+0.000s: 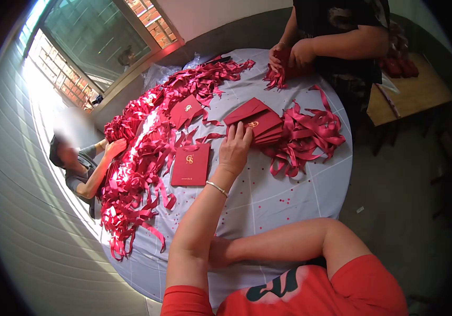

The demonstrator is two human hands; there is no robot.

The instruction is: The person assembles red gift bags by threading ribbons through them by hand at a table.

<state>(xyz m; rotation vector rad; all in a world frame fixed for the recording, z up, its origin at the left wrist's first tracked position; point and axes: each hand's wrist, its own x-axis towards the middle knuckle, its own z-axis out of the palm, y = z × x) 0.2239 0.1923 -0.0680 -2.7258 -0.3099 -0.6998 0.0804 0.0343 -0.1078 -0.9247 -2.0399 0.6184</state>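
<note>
My left hand [235,146] reaches across the table to a fanned stack of flat red paper gift bags [261,122] with gold print. Its fingers curl over the near left edge of the stack; the thumb is hidden. Red ribbon handles [310,134] spill from the stack's right side. Close to the left wrist lies a single red gift bag [190,167], flat, with gold lettering. My right hand [220,252] rests low over the table edge, mostly behind my left forearm, so its fingers do not show.
A long heap of bags and ribbons [147,129] covers the table's left side, with another bag [185,109] against it. A co-worker's hands [112,150] touch the heap. Another person's hands [291,54] hold red bags at the far edge. Red dots [285,201] dot the cloth. A wooden table [413,97] stands right.
</note>
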